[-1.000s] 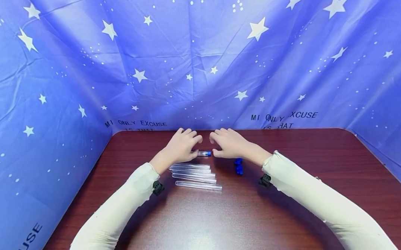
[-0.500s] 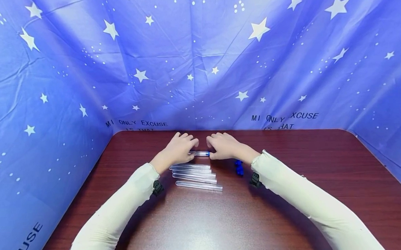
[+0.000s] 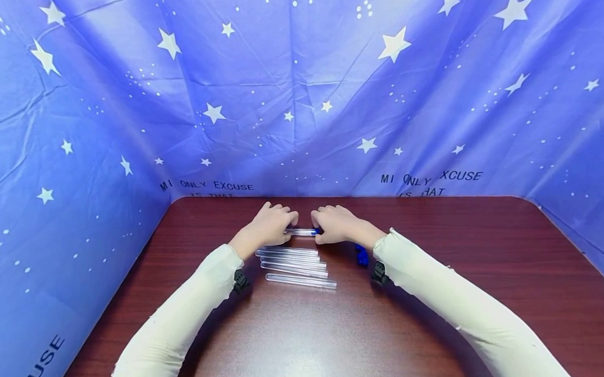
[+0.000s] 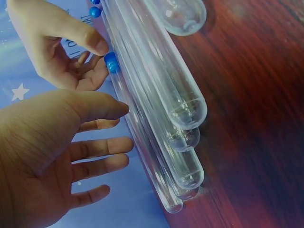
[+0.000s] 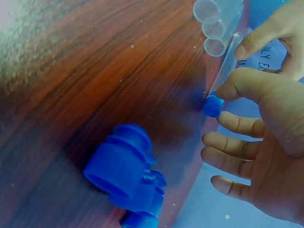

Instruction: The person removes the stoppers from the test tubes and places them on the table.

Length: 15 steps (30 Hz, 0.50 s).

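In the head view, a clear test tube (image 3: 300, 232) with a blue cap (image 3: 315, 232) on its right end lies crosswise between the two hands. My left hand (image 3: 269, 225) holds the tube's left part between thumb and index finger; the other fingers stand apart in the left wrist view. At the other end, my right hand (image 3: 337, 223) pinches the cap (image 5: 213, 105) with thumb and index finger. Nearer the person lie several uncapped test tubes (image 3: 292, 262), rounded ends to the left. Loose blue caps (image 3: 362, 255) sit beside the right wrist.
The dark red wooden table (image 3: 308, 334) ends at a blue star-printed curtain (image 3: 287, 71) just beyond the hands. Open tube mouths (image 5: 214, 28) show in the right wrist view. The loose caps (image 5: 121, 161) lie in a cluster close to the right wrist.
My right hand has moved left and reached the blue cap, closing its thumb and finger on it. The left hand has shifted slightly left with the capped tube. The other tubes stay put.
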{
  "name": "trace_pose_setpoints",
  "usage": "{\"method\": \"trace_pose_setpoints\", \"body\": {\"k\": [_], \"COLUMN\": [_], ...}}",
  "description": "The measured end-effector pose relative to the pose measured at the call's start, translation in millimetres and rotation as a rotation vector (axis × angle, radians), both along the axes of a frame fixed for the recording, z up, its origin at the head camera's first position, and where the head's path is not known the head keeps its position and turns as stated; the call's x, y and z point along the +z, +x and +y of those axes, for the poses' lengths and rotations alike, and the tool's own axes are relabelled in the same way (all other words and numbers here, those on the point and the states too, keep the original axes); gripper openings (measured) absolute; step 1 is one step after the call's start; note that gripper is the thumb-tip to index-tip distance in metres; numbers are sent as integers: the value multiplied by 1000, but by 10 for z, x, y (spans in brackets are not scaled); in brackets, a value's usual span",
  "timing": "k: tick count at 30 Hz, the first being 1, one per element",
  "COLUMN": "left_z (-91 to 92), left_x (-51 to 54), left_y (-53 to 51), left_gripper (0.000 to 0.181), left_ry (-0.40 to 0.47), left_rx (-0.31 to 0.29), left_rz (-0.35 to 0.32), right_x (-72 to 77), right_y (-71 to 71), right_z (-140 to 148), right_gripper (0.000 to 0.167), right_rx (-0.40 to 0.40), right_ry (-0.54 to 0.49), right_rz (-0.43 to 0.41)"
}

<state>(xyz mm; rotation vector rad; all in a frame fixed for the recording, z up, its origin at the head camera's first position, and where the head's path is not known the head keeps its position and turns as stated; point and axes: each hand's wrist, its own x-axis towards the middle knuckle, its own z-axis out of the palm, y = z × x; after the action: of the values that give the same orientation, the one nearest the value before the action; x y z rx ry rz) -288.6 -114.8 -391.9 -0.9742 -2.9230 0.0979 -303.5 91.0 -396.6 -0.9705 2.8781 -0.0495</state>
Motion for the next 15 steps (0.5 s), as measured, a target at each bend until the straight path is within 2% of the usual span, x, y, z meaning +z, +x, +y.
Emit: {"method": "trace_pose_setpoints", "body": {"k": [15], "left_z": [29], "left_x": [-68], "left_y": [-45], "left_gripper": [15], "left_ry": [-4], "left_rx": [20], "left_rz": [-49], "right_x": [-38], "right_y": [2], "right_z": [-36], "right_gripper": [26], "right_rx": [-22], "right_ry": [19], "right_rz": [-25]}}
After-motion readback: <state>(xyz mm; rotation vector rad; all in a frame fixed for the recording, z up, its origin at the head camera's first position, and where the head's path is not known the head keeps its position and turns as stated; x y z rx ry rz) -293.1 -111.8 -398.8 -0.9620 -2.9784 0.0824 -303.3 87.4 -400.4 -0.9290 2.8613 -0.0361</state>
